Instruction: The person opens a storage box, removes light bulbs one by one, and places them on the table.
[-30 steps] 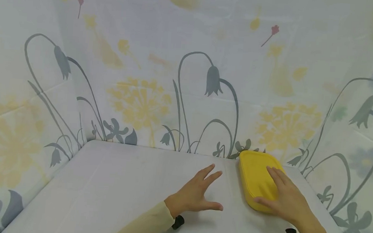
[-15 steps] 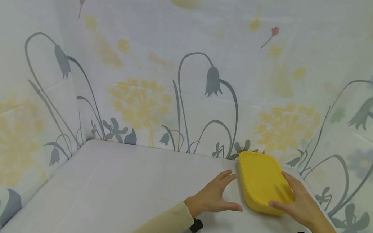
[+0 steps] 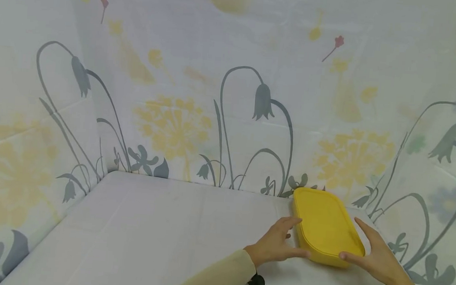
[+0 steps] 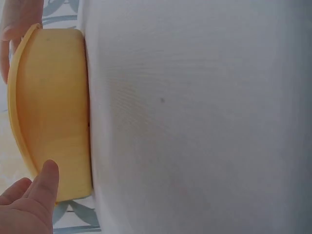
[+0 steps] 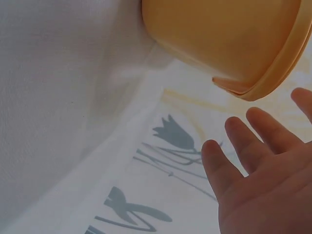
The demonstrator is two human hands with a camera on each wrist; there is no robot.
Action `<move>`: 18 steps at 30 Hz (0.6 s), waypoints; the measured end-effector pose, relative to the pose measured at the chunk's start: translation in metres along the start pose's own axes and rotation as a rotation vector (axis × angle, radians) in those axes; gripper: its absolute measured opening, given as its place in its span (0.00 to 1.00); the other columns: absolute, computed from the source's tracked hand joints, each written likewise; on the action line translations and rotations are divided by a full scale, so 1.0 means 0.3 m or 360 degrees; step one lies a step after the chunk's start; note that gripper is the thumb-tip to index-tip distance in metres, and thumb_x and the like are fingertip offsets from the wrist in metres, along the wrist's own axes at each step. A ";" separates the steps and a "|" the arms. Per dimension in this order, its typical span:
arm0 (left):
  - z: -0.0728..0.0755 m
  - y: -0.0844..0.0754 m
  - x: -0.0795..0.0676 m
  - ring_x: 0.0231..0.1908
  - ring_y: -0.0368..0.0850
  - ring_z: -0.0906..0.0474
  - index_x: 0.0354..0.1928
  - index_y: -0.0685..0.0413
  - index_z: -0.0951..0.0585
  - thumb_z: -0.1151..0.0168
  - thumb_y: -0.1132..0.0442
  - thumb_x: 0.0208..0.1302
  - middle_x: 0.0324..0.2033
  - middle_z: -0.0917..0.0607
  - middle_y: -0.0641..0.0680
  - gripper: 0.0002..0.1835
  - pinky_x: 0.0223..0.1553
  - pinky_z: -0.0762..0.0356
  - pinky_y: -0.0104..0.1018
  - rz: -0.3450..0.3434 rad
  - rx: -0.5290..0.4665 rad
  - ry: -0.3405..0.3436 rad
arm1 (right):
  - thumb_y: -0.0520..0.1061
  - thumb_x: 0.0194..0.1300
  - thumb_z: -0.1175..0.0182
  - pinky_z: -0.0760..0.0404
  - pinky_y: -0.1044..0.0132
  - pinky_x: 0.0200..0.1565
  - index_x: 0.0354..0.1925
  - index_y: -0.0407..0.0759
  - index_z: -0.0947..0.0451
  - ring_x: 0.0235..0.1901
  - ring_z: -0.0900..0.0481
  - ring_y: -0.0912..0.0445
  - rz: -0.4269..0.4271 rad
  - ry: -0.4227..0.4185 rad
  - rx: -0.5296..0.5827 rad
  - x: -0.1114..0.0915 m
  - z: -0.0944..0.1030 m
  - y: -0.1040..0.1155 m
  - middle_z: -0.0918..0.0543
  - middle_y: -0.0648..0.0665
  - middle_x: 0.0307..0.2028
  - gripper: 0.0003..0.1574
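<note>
A yellow lidded box (image 3: 327, 224) with rounded corners lies flat on the white table, lid up. At its left side is my left hand (image 3: 274, 245), thumb and fingers spread, a fingertip overlapping the lid's edge and the thumb by the near corner. In the left wrist view, fingers (image 4: 45, 187) of this hand overlap the box's side wall (image 4: 53, 112). My right hand (image 3: 382, 261) is beside the right side, its thumb tip at the near right corner. The right wrist view has its spread fingers (image 5: 253, 141) close to the box's rim (image 5: 282, 63), with a gap between.
The white-covered table (image 3: 158, 230) extends left of the box. Behind it and at both sides hang pale curtains (image 3: 197, 127) printed with grey and yellow flowers. The box's far end is close to the back curtain. Each wrist has a black strap piece (image 3: 256, 282).
My left hand has moved right, up to the box's left side. The right hand has shifted from over the lid to the box's right side. The box shows no clear movement.
</note>
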State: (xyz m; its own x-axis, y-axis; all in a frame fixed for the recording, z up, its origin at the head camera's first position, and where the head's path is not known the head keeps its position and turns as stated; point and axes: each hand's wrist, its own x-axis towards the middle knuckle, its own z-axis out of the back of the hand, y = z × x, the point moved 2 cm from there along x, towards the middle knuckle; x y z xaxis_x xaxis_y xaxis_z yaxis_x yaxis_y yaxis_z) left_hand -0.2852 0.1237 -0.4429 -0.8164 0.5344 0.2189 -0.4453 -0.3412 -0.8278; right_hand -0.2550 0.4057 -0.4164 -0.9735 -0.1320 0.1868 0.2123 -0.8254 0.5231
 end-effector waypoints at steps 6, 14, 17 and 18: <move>-0.018 0.004 0.019 0.60 0.41 0.33 0.70 0.39 0.37 0.27 0.45 0.50 0.66 0.36 0.45 0.45 0.51 0.26 0.24 0.0089 -0.0067 -0.0038 | 0.56 0.56 0.32 0.40 0.24 0.49 0.76 0.42 0.63 0.61 0.45 0.24 -0.0046 0.0068 0.0055 -0.004 -0.009 -0.018 0.48 0.22 0.68 0.66; -0.032 0.006 0.043 0.55 0.39 0.29 0.68 0.38 0.35 0.26 0.46 0.49 0.62 0.33 0.44 0.44 0.48 0.24 0.25 0.0222 -0.0144 -0.0089 | 0.54 0.59 0.33 0.34 0.33 0.54 0.75 0.38 0.60 0.62 0.41 0.29 -0.0069 0.0086 0.0184 0.004 -0.032 -0.043 0.46 0.25 0.68 0.61; -0.042 0.011 0.051 0.53 0.39 0.28 0.68 0.37 0.35 0.26 0.46 0.49 0.61 0.32 0.43 0.44 0.47 0.24 0.26 0.0280 -0.0168 -0.0101 | 0.53 0.60 0.34 0.25 0.48 0.51 0.74 0.35 0.59 0.59 0.35 0.31 -0.0060 0.0086 0.0183 0.005 -0.036 -0.046 0.44 0.25 0.67 0.60; -0.046 0.012 0.053 0.52 0.39 0.27 0.68 0.36 0.35 0.26 0.46 0.49 0.61 0.32 0.43 0.43 0.47 0.24 0.27 0.0299 -0.0176 -0.0108 | 0.53 0.60 0.34 0.24 0.54 0.49 0.74 0.34 0.59 0.59 0.34 0.32 -0.0066 0.0090 0.0187 0.005 -0.036 -0.046 0.43 0.25 0.67 0.59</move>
State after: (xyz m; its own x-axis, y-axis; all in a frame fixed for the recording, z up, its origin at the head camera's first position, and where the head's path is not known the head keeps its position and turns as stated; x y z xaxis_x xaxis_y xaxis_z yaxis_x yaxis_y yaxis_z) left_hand -0.2947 0.1417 -0.4493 -0.9057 0.4151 0.0865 -0.2431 -0.3411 -0.9080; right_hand -0.2603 0.4110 -0.4323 -0.9842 -0.1324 0.1177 0.1770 -0.7611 0.6240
